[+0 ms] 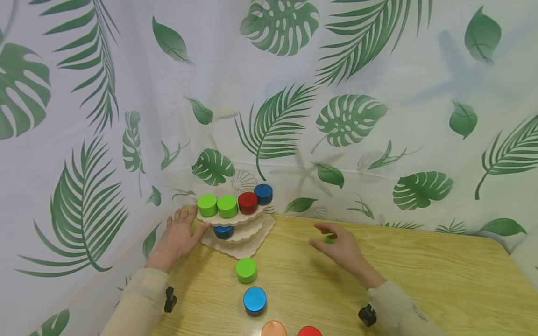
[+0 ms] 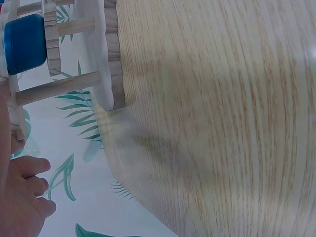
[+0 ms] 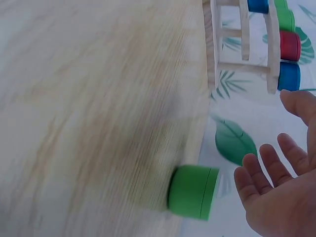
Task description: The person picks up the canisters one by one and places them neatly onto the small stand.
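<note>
A tiered wooden stand [image 1: 239,245] with scalloped edges stands at the table's far left. My left hand [image 1: 178,240] holds the left end of its top tier, thumb at the front edge, fingers round the side. Two green tins [image 1: 227,206], a red tin [image 1: 248,203] and a blue tin [image 1: 263,194] sit along that tier. A lower tier bears another blue tin [image 1: 223,232]. To the right, my right hand [image 1: 342,247] is open and empty, fingers spread. Beside it on the table is a green tin [image 3: 192,192], mostly hidden by the hand in the head view.
Nearer on the wooden table [image 1: 441,280] stand a green tin [image 1: 246,270], a blue tin [image 1: 254,301], an orange tin [image 1: 274,328] and a red tin [image 1: 309,331]. A leaf-patterned white curtain [image 1: 378,186] hangs along the back and left.
</note>
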A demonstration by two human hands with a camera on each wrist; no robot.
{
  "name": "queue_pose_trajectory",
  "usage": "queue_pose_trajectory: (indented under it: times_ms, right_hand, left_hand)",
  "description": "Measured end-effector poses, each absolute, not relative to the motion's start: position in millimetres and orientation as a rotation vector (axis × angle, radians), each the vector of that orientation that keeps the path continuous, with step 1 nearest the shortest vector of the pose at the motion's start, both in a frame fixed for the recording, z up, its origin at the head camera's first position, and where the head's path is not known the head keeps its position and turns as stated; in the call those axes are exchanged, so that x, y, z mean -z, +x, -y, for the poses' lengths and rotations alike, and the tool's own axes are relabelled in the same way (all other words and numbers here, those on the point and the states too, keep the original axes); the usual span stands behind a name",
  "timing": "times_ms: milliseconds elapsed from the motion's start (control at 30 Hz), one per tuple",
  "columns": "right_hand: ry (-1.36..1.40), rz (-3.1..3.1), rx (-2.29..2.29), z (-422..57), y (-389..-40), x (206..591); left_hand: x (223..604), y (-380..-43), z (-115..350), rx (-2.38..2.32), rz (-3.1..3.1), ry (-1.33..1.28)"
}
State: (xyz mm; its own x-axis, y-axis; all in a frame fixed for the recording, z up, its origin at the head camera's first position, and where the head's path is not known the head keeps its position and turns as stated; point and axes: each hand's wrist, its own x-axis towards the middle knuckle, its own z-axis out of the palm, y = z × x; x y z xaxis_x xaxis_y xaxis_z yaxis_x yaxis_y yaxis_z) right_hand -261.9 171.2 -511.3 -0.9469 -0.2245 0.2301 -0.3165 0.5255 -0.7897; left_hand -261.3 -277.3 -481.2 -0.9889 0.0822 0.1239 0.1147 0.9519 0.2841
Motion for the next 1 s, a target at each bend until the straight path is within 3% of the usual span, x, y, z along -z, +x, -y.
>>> queue_pose_trajectory:
  times_ms: [1000]
  right_hand:
    - [0.254, 2.728, -1.384, -223, -268, 521]
  left_hand:
    - [478, -260, 276, 0.473, 2.990, -0.159]
